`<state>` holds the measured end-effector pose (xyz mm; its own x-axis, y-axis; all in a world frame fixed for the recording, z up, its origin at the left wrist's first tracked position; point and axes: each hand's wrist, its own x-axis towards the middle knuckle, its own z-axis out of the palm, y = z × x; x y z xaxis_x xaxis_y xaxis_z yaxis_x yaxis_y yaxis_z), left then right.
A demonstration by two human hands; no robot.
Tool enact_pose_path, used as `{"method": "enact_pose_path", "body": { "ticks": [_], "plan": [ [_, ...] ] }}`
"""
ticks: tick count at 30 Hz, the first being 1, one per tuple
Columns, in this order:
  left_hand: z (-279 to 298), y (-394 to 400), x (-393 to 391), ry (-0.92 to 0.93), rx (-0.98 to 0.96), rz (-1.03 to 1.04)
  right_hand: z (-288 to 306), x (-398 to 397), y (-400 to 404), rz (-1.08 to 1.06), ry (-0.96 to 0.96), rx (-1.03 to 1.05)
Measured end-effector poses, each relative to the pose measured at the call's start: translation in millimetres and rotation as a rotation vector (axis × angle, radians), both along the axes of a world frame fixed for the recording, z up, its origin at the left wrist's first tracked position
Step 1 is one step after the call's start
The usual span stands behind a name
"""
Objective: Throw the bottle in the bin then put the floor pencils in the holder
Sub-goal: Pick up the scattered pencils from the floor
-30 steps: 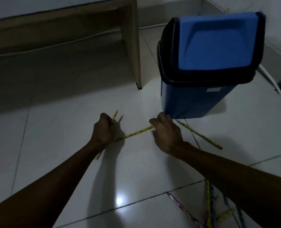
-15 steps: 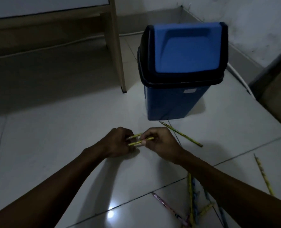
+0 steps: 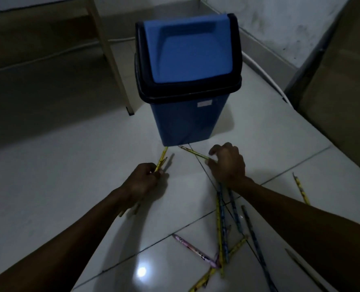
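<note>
Two yellow pencils pinched in left hand, tips up. Right hand closing finger and thumb on floor pencil beside bin. Could roll under bin or slip from bundle. More scattered pencils near right forearm; holder, bottle unseen.

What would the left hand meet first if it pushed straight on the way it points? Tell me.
Probably the blue bin: the left hand and its yellow pencils aim at its base, though depth is unclear.
</note>
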<state>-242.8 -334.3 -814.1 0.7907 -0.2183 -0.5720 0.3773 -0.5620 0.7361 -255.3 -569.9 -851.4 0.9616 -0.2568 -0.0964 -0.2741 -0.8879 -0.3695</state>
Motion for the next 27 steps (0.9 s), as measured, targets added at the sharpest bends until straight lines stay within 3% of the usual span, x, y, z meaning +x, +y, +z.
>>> {"method": "enact_pose_path", "body": {
  "ticks": [3, 7, 12, 20, 27],
  "plan": [
    [3, -7, -12, 0.084, -0.091, 0.08, 3, 1, 1, 0.034, -0.011, -0.002],
    [5, -14, -22, 0.065, -0.014, 0.05, 10, -12, -4, 0.075, -0.08, 0.242],
    [4, -29, -34, 0.073, 0.005, 0.039, 27, -50, -9, -0.197, -0.1, 0.474],
    [-3, -49, -47, 0.081, -0.006, 0.007, 17, -112, -4, -0.296, 0.292, 0.398],
    [-7, -44, -55, 0.072, -0.023, 0.014, 13, -117, 8, -0.289, 0.301, 0.368]
  ]
}}
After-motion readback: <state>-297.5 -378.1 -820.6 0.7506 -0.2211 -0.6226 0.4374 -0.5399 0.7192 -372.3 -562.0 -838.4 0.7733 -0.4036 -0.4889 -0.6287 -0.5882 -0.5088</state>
